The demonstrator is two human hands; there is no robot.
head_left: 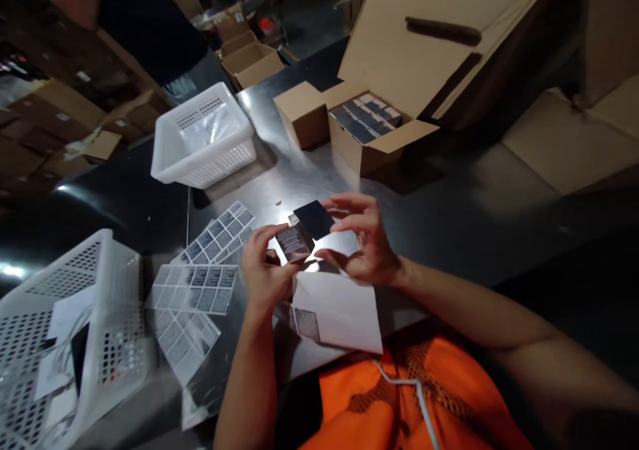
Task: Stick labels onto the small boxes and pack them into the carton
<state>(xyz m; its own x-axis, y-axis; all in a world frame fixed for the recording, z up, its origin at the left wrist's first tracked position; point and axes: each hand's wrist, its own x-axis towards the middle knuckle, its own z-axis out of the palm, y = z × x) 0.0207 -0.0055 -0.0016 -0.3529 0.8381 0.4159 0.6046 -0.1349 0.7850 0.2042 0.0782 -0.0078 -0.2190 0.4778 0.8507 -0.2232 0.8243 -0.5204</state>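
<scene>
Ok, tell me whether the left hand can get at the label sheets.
Likely yes: nothing visible separates the left hand from the label sheets close by, though that hand holds a small box.

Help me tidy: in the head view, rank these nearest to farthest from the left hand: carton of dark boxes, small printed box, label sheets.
1. Small printed box, gripped in the left hand.
2. Label sheets, to that hand's left.
3. Carton of dark boxes, farther back, to the right.

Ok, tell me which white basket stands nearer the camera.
The lower-left basket, cut off by the picture's left edge. The upper basket shows whole, farther back on the table, beyond the person's left hand.
</scene>
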